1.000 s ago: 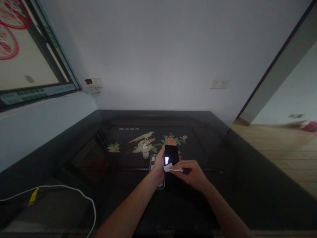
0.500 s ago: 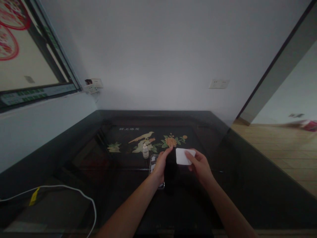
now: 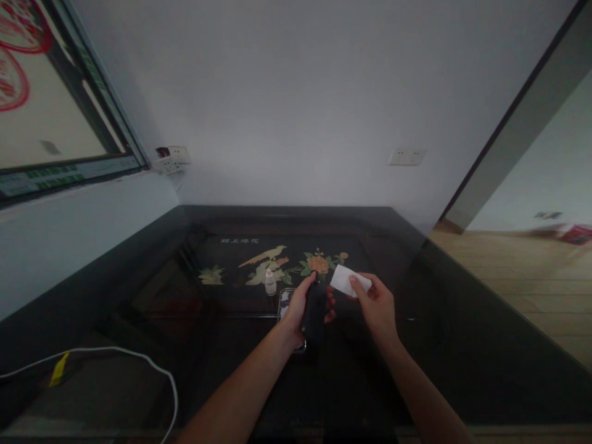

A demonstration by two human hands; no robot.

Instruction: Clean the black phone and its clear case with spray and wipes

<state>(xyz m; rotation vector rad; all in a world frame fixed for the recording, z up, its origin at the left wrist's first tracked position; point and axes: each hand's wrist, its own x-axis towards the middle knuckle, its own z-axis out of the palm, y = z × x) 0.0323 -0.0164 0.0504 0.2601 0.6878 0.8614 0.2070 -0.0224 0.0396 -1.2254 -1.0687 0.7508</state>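
My left hand is closed around a flat black phone, its thumb along the near-left side and its fingertips showing at the right edge. In my right hand, a small white square wipe is pinched between thumb and fingers, just right of the phone's top end and apart from it. Partly hidden under my left hand lies a clear phone case with a black-and-white pattern. Beyond it, a small white dropper bottle stands upright.
The glossy black table has a bird and flower picture under its surface. A white cable with a yellow tag curves over the near left. Wall sockets sit behind the table, and a window is at left.
My left hand has turned, so the phone's dark face and fingertips now show. The wipe in my right hand has tilted and creased; the hand has shifted slightly.
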